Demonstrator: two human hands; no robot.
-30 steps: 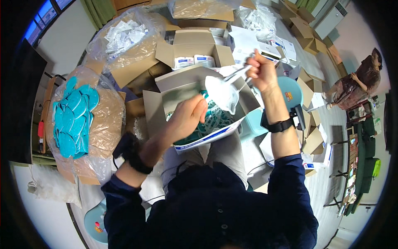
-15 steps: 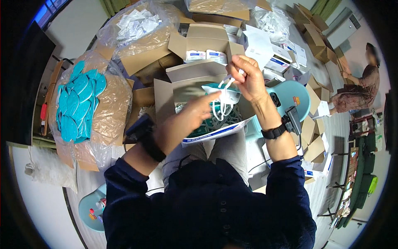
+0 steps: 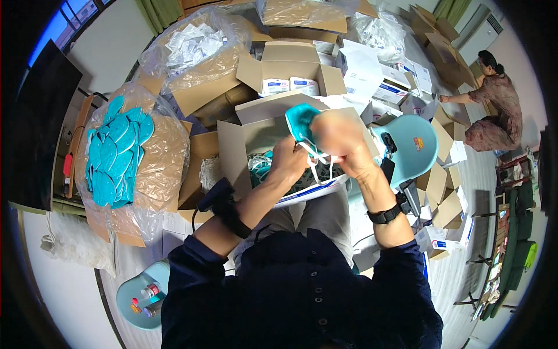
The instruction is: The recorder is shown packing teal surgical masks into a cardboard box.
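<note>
A teal face mask [image 3: 300, 118] with white straps is lifted above an open cardboard box [image 3: 231, 152]. My left hand [image 3: 289, 163] is closed, its fingertips pinching the mask at its lower edge where the straps begin. My right hand [image 3: 353, 152] is closed beside it, with the white straps running into its fingers; its upper part is smeared. Inside the box, under my hands, lie more teal masks [image 3: 260, 166] with tangled white straps.
On the left, a pile of teal mask pieces [image 3: 119, 152] rests on a plastic-covered carton [image 3: 165, 139]. A light-blue stool [image 3: 415, 148] stands at right, another [image 3: 132, 285] at lower left. Cartons crowd the far side. A person [image 3: 497, 104] crouches at far right.
The mask has turned and risen, its teal side now showing. My left hand has moved to its lower edge, and my right hand has come down. The person at right has crouched lower.
</note>
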